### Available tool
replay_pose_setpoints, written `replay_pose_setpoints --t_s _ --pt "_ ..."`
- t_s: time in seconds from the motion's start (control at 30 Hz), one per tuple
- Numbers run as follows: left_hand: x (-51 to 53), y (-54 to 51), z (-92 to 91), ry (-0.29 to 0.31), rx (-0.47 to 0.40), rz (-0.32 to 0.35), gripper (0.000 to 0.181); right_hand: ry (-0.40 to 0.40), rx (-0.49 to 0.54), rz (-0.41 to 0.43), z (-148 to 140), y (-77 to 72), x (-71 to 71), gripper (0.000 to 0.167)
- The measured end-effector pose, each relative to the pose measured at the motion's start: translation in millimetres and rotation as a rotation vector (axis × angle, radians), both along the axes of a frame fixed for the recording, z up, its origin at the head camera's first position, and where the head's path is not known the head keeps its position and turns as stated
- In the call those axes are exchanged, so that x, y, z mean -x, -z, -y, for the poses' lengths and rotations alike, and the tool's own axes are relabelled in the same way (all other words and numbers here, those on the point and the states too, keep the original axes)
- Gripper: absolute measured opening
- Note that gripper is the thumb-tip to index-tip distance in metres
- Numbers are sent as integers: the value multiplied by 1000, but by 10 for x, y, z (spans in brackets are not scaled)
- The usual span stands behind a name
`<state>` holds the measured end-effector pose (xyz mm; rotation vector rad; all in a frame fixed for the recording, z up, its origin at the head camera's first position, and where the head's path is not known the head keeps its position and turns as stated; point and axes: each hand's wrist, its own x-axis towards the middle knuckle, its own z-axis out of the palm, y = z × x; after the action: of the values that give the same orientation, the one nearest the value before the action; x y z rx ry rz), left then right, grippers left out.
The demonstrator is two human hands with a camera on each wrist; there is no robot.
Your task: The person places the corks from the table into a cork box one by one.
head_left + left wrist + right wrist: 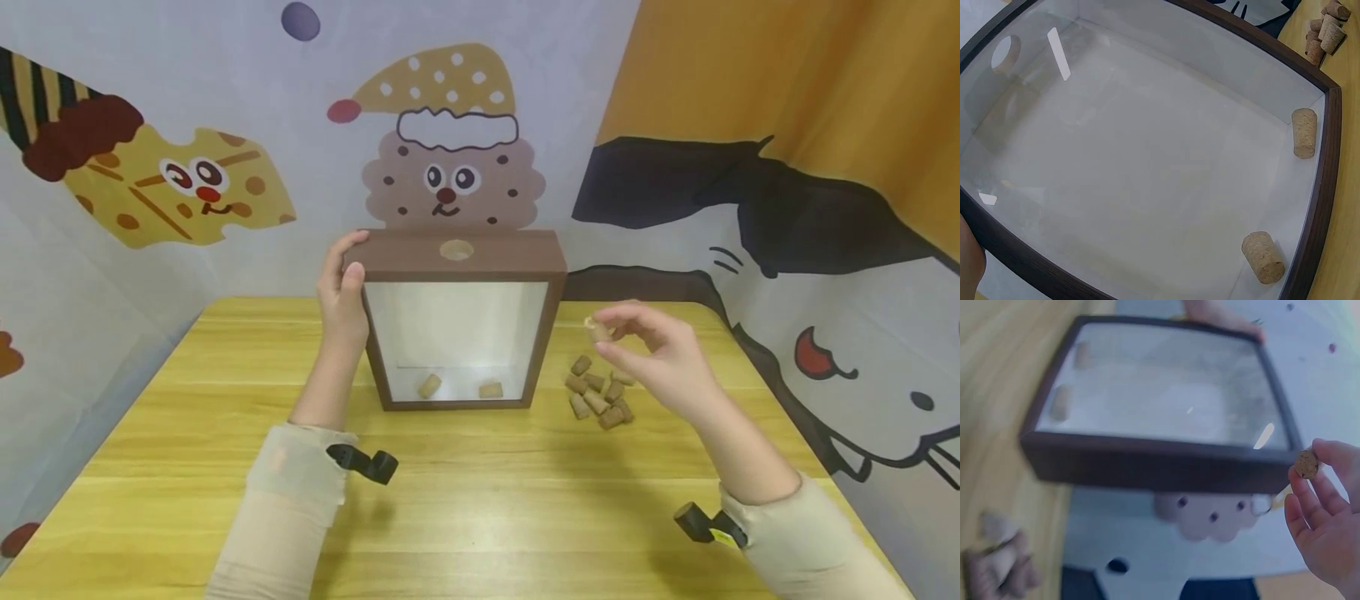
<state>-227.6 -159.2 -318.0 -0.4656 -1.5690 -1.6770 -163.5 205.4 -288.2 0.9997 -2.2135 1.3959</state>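
Observation:
A brown-framed shadow box with a clear front and a round hole in its top stands upright on the table. Two corks, one at the left and one at the right, lie on its floor inside. My left hand holds the box's upper left corner, thumb on the front edge and fingers over the top. To the right of the box, above the table, my right hand pinches a cork between thumb and fingertips. Below that hand sits a loose pile of corks.
The yellow wood-grain table reaches back to a cartoon-printed cloth hanging behind the box. Small black cameras are strapped at the left wrist and right wrist.

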Motion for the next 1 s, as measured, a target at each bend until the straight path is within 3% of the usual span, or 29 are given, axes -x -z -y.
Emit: replay_pose_setpoints --t_s 0.13,0.37,0.67,0.83,1.0 --pt "2 10 12 1 -9 14 88 -65 104 -24 235 -212 3 35" --pt "9 30 21 15 -21 13 84 -62 205 20 596 -539 70 31" --pt "7 11 -3 -5 9 22 81 -34 284 99 929 -750 311 28" --pt "-6 5 2 -4 -3 27 79 -15 241 153 1115 -818 470 28" --pt "6 4 4 -11 -1 8 79 2 119 211 1254 -877 579 27"
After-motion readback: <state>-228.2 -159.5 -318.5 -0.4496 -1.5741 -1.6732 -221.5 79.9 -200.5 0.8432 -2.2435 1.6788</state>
